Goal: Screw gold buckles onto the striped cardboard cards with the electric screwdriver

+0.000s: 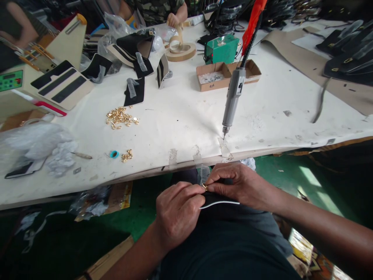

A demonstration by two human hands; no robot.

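Over my lap, my left hand point(180, 210) grips the left side of a black panel with a white edge point(217, 200). My right hand point(233, 182) pinches a small gold metal fitting point(204, 187) against that panel, fingertips close to those of my left hand. A strip of clear film point(204, 174) sticks up behind the fitting. Both hands cover much of the panel. Ahead, a grey electric screwdriver point(232, 97) hangs tip down, its bit close to the table edge. Loose gold fittings point(119, 117) lie in a pile on the white table, with a smaller group point(127, 156) nearer me.
Past the screwdriver stand cardboard boxes point(214, 86), one with small clear pieces, and a green box-shaped device point(223, 49). Tape rolls point(180, 52) and black panels point(135, 92) lie further back. A small blue ring point(114, 154) and an awl-like tool point(82, 155) are left. A co-worker's hand point(173, 20) shows opposite.
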